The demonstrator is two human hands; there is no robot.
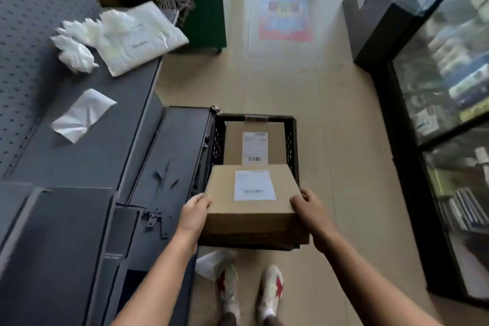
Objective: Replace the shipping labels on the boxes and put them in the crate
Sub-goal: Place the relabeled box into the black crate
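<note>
I hold a brown cardboard box (251,209) with a white shipping label (254,185) on top, over the near half of a black plastic crate (293,140) on the floor. My left hand (194,213) grips the box's left side, my right hand (309,208) grips its right side. Deeper in the crate lies a second cardboard box (232,145) with its own white label (254,147). The held box hides the crate's near rim.
A grey counter (87,156) runs along the left, with crumpled white label backings (75,49), a white padded mailer (143,40) and a loose white sheet (82,114). A glass display cabinet (447,103) stands right. Crumpled paper (213,262) lies by my shoes.
</note>
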